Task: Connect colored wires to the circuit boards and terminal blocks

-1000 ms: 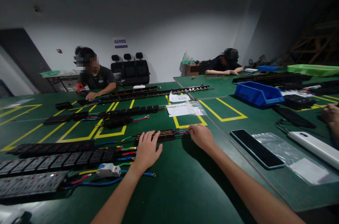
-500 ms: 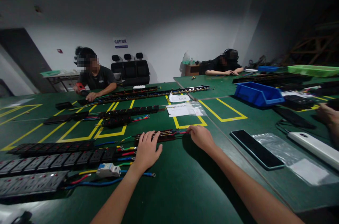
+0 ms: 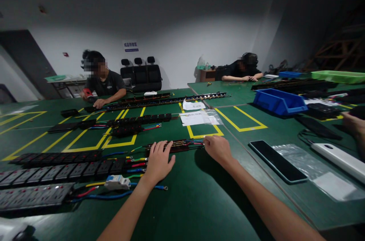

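My left hand (image 3: 160, 161) lies with spread fingers over a short dark strip with metal bars and wires (image 3: 178, 143), pressing on its near side. Coloured wires (image 3: 195, 143) run out of the strip's right end. There my right hand (image 3: 218, 149) is closed in a pinch on the wire ends; its fingertips are partly hidden. Left of my left hand lie several black socket strips (image 3: 51, 176) with red, blue, green and yellow leads. A white-and-blue circuit breaker (image 3: 117, 182) sits on the leads of the nearest strips.
On the green table are a phone (image 3: 276, 161), plastic bag (image 3: 327, 180), white power bank (image 3: 339, 161), blue bin (image 3: 279, 102) and labelled papers (image 3: 192, 117). A person (image 3: 104, 79) at the far left holds a red tool; another (image 3: 242, 68) leans on the table. A hand (image 3: 353, 123) shows at right.
My right hand has shifted slightly to the right along the wire ends. My left hand stays on the strip.
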The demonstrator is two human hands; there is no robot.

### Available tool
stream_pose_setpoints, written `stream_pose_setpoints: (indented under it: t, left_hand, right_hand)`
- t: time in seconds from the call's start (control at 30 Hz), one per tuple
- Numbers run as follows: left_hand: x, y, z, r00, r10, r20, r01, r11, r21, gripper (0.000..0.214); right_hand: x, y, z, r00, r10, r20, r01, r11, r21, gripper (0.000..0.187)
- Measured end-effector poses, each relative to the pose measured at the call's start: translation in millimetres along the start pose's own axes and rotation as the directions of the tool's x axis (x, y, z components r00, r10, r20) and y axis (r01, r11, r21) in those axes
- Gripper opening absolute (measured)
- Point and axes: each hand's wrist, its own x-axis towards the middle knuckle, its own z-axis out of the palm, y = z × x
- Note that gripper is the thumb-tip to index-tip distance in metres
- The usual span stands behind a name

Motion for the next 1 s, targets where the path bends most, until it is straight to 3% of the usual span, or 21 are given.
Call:
stream_pose_setpoints:
  t: [0.4,0.57,0.8,1.0]
  left_hand:
    - [0,-2,2.3,1.0,0.003,-0.006,-0.003,1.0,0.0,0.051]
    - [0,-1,2.0,1.0,0.01,-0.022,-0.01,1.0,0.004,0.05]
    - [1,-1,2.0,1.0,-0.001,-0.017,0.001,1.0,-0.003,0.05]
    - [0,-1,0.8,1.0,-0.006,0.002,0.006,1.0,-0.002,0.051]
  right_hand:
    - [0,-2,-3,0.996,0.01,0.086,-0.009,1.0,-0.018,0.031]
    - [0,-1,-4,0.997,0.042,0.066,-0.042,0.999,-0.004,0.033]
    - [-4,-7,-12,0.992,-0.106,0.07,0.103,0.994,0.035,0.016]
    - [-6,-13,-6,0.989,-0.133,0.069,0.136,0.99,-0.04,0.021]
